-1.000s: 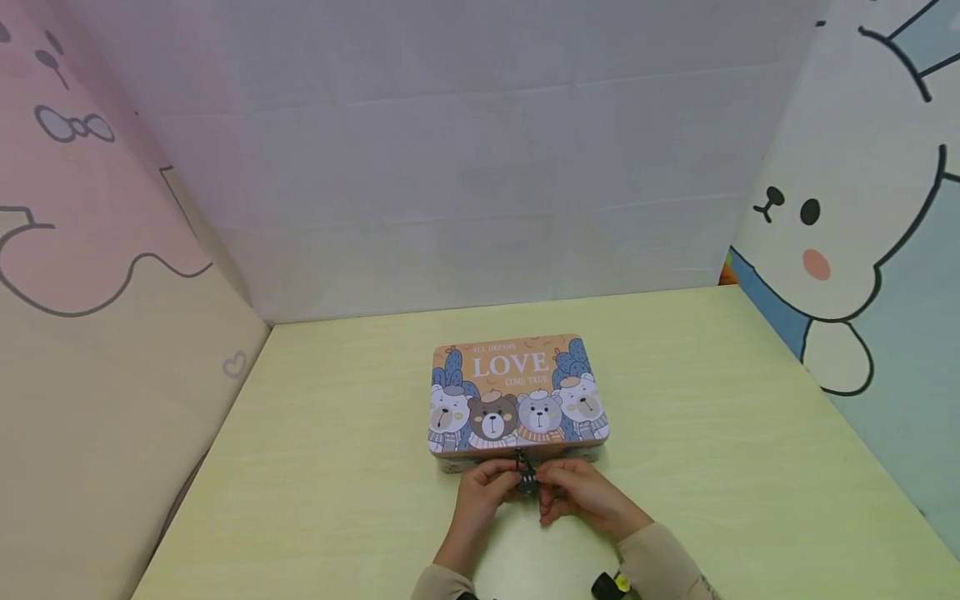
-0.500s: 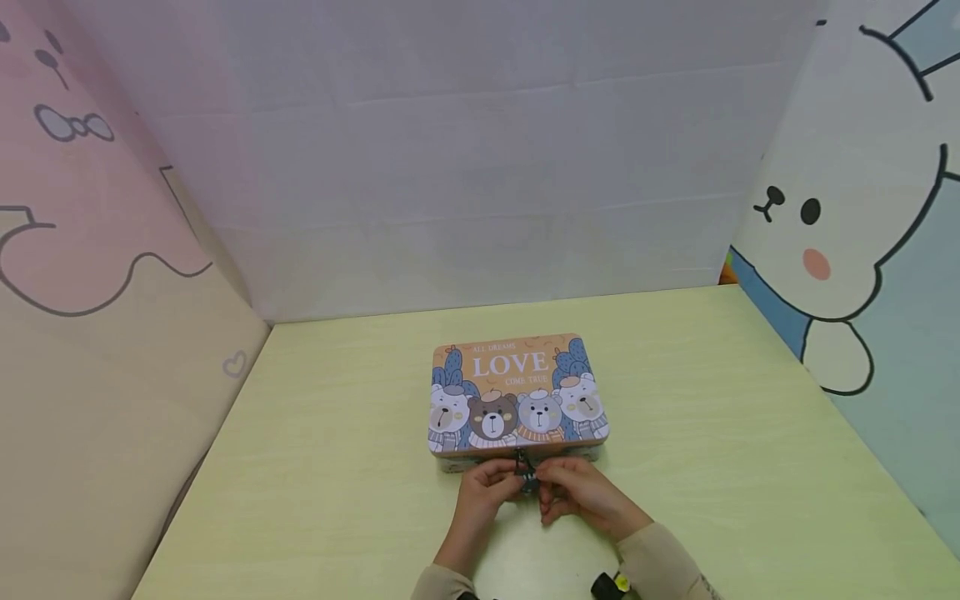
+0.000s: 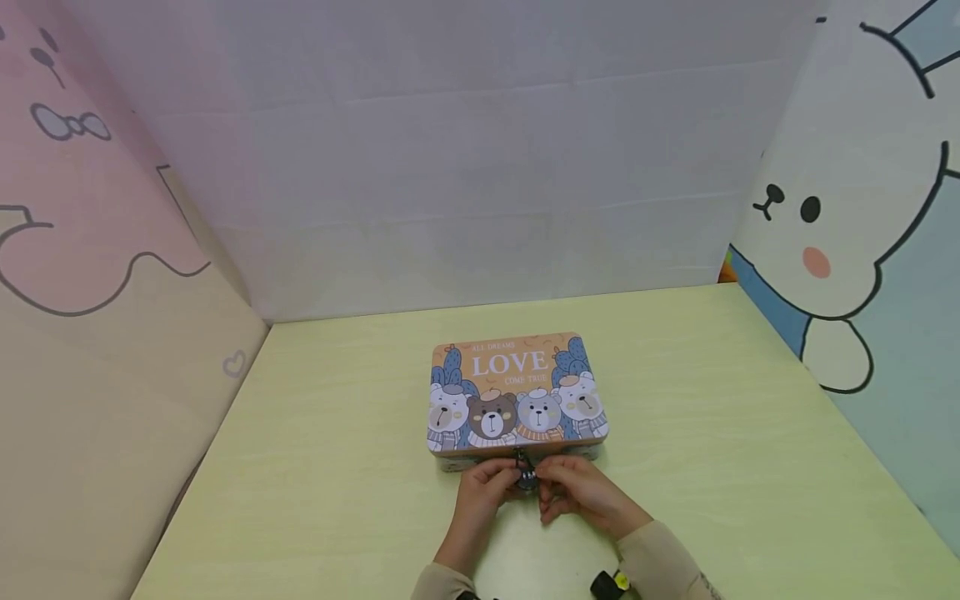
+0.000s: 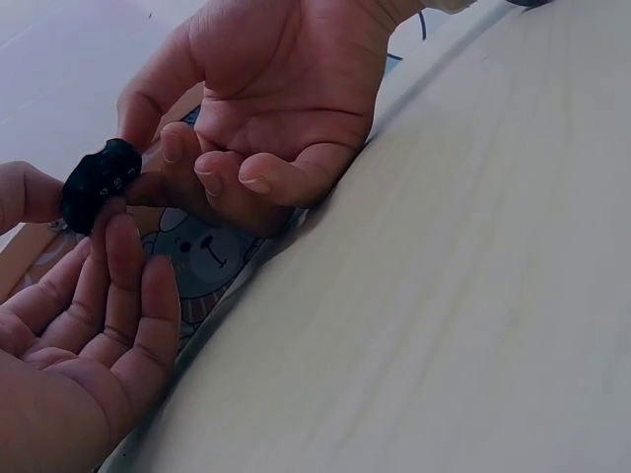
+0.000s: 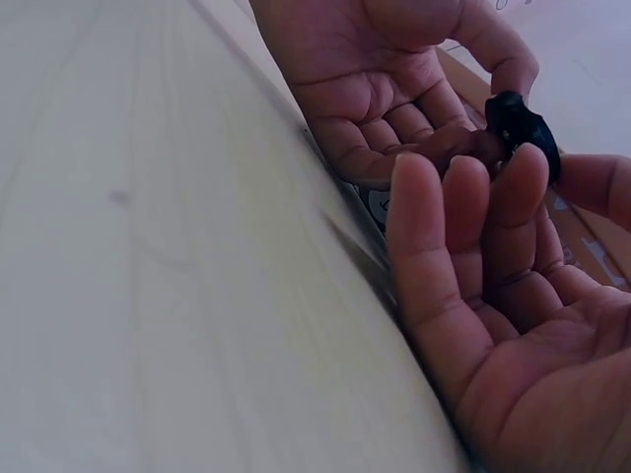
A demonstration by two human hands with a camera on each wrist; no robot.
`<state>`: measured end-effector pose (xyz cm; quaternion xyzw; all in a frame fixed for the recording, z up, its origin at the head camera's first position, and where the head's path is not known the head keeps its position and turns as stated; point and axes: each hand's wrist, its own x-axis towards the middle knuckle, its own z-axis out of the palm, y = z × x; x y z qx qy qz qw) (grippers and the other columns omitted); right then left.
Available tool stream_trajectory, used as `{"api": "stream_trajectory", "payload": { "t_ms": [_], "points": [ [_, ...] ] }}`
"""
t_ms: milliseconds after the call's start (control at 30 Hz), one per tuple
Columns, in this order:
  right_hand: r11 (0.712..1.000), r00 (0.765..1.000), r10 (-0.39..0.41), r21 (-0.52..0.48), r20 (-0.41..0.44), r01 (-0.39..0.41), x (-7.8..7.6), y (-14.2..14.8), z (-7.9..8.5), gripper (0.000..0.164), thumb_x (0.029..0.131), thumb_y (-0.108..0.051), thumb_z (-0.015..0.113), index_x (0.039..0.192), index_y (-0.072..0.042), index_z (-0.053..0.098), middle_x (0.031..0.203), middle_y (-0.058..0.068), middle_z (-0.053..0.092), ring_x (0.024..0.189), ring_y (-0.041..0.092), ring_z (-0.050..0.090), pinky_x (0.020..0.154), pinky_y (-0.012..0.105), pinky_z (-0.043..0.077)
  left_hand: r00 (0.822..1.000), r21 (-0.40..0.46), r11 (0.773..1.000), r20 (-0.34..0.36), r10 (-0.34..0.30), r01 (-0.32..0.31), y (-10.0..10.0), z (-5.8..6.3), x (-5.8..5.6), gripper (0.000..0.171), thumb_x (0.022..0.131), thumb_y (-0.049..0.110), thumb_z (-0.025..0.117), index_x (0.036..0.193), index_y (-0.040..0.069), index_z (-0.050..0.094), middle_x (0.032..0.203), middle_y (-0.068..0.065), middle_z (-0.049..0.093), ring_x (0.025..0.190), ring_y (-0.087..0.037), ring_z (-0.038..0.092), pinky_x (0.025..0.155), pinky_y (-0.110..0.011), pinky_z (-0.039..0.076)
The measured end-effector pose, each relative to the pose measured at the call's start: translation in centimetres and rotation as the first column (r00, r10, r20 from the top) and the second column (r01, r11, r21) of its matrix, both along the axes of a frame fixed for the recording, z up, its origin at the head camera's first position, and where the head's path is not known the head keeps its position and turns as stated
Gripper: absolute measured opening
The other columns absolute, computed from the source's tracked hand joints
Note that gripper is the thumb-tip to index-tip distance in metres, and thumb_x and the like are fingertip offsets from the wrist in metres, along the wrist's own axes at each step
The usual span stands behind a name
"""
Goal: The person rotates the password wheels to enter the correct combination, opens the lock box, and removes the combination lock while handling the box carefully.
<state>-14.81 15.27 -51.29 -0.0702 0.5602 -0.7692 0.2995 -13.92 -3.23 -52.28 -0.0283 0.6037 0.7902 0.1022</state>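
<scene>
A small black combination padlock [image 3: 527, 478] hangs at the front latch of a rectangular tin box [image 3: 517, 375], whose lid carries cartoon bears and the word LOVE. My left hand [image 3: 480, 500] pinches the padlock from the left side. From the right, my right hand [image 3: 588, 493] pinches it with thumb and index finger. Close up in the left wrist view, the dark lock body [image 4: 102, 185] shows small marks on its dials, too blurred to read. The right wrist view shows the same padlock [image 5: 521, 130] between both hands' fingertips. My other fingers are loosely bent below it.
The box stands on a pale yellow-green table [image 3: 337, 433]. Near my right sleeve lies a small black and yellow object [image 3: 611, 585]. A white sheet [image 3: 480, 167] rises behind the table, with cartoon-printed panels [image 3: 862, 250] at both sides.
The padlock has turned slightly between my fingers. Both hands stay in nearly the same place, and the box has not moved.
</scene>
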Motion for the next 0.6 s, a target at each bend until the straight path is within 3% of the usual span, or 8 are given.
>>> {"api": "stream_trajectory", "payload": {
  "t_ms": [600],
  "points": [
    [1.0, 1.0, -0.001, -0.008, -0.001, 0.001, -0.15, -0.08, -0.02, 0.023, 0.099, -0.011, 0.048, 0.08, -0.011, 0.061, 0.07, -0.001, 0.06, 0.065, 0.013, 0.062, 0.064, 0.032, 0.06, 0.999, 0.037, 0.999, 0.036, 0.002, -0.004, 0.04, 0.3, 0.0, 0.029, 0.085, -0.002, 0.061, 0.103, -0.025, 0.059, 0.085, -0.003, 0.07, 0.067, -0.009, 0.064, 0.067, -0.022, 0.056]
  ]
}}
